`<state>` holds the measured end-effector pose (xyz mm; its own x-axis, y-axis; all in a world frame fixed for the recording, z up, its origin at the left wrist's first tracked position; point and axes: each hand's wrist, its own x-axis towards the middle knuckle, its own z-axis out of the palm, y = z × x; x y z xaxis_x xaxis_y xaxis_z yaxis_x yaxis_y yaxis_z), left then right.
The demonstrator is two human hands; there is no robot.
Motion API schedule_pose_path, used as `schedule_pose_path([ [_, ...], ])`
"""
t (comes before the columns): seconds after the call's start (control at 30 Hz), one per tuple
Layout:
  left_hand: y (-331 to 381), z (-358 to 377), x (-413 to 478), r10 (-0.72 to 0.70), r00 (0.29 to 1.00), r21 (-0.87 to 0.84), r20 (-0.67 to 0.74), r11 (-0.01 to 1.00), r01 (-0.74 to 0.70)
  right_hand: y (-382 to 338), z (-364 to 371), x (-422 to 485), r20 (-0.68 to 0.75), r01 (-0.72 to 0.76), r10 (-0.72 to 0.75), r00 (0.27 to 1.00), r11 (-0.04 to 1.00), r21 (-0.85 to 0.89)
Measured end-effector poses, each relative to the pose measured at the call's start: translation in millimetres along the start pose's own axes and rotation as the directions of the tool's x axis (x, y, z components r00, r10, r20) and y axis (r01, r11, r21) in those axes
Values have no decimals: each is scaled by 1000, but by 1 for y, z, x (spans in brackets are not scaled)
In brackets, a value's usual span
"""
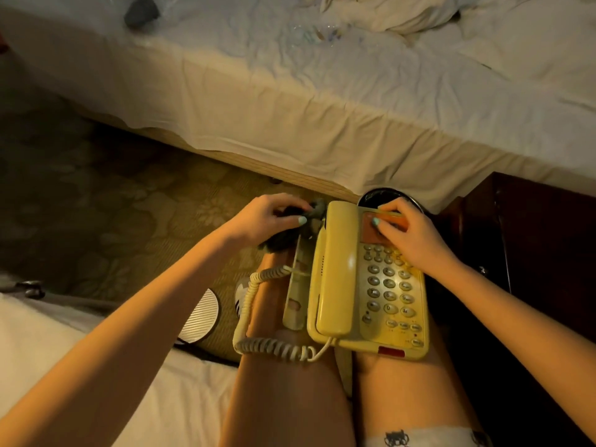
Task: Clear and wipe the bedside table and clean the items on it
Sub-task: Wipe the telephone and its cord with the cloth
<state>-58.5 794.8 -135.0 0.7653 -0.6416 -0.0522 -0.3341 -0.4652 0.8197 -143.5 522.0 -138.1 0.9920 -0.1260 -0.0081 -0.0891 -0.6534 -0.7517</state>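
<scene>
A yellowed telephone (361, 285) lies across the person's bare thighs, handset in its cradle, its coiled cord (271, 345) looping off the near left. Of the keypad only a "0" reads; the rest blurs. The right hand (409, 233) bends over the far edge, thumb on the orange panel. Just left, the left hand (267, 217) curls round a dark cloth (317, 209). Beyond, a dark round dish (380, 195) shows contents I cannot tell, with the bedside table (532, 227) to the right.

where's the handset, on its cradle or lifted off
On its cradle. The handset lies seated down the left side of the phone on the person's lap; the left hand holds a dark cloth, not the handset.
</scene>
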Motion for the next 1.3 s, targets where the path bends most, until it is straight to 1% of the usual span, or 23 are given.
schedule_pose_path([
  [0.07, -1, 6, -3, -11, 1000, -2, -1, 1000, 11, 0, -2, -1, -5, -1, 1, 1000, 1000, 6],
  [0.13, 4, 8, -1, -17, 1000, 89, 4, 996, 17, 1, -2, -2, 0, 3, -3, 1000, 1000, 12],
  [0.17, 8, 6, 1, -39, 999, 130, 33, 991, 35, 2, -2, -3, 5, 3, -3, 1000, 1000, 19],
  [0.23, 13, -3, 2, -107, 981, 135, 160, 987, 86, 0, -2, -3, 13, -1, 1, 1000, 1000, 29],
  [0.27, 16, -9, -1, -144, 959, 92, 242, 988, 125, 0, -2, -4, 14, -8, 7, 1000, 999, 31],
  [0.33, 19, -17, -6, -220, 897, -37, 382, 967, 253, 0, -4, -3, 25, -21, 20, 999, 999, 38],
  [0.37, 21, -18, -8, -245, 870, -73, 428, 950, 304, 0, -5, -2, 37, -28, 26, 999, 999, 44],
  [0.4, 23, -18, -9, -257, 861, -62, 439, 947, 315, 0, -6, 0, 49, -34, 32, 998, 998, 47],
  [0.5, 24, -11, -7, -220, 909, 104, 355, 975, 195, 0, -9, 1, 90, -47, 43, 995, 998, 41],
  [0.57, 28, -7, -7, -196, 925, 162, 325, 975, 150, -2, -12, 1, 117, -52, 50, 992, 998, 22],
  [0.63, 32, 0, -8, -189, 942, 181, 278, 973, 142, -3, -14, 0, 117, -56, 56, 992, 998, -5],
  [0.7, 32, 4, -6, -147, 966, 193, 214, 976, 106, -2, -15, 0, 99, -55, 56, 994, 998, -18],
  [0.77, 25, 9, -3, -119, 973, 195, 198, 978, 80, -1, -15, 0, 89, -47, 49, 995, 999, -24],
  [0.8, 19, 10, -3, -131, 969, 160, 212, 982, 98, 0, -15, 0, 85, -42, 44, 995, 999, -21],
  [0.83, 14, 12, -4, -151, 958, 80, 244, 988, 136, 0, -15, 0, 81, -35, 36, 996, 999, -12],
  [0.87, 10, 14, -7, -165, 941, -40, 294, 982, 184, 1, -15, 1, 81, -26, 26, 996, 1000, -3],
  [0.93, 5, 19, -12, -156, 912, -267, 379, 925, 270, 1, -14, 1, 89, -2, 3, 996, 1000, -11],
  [0.97, 2, 21, -13, -153, 912, -329, 381, 899, 288, 2, -13, 3, 92, 7, -7, 996, 1000, -3],
  [1.07, -5, 24, -13, -153, 931, -422, 332, 858, 291, 4, -10, 8, 93, 16, -16, 996, 1000, 5],
  [1.17, -7, 27, -13, -176, 948, -465, 266, 838, 286, 3, -5, 12, 86, 29, -29, 996, 1000, -4],
  [1.3, -1, 32, -17, -218, 966, -507, 139, 822, 259, 6, -1, 14, 83, 48, -49, 995, 999, 19],
])
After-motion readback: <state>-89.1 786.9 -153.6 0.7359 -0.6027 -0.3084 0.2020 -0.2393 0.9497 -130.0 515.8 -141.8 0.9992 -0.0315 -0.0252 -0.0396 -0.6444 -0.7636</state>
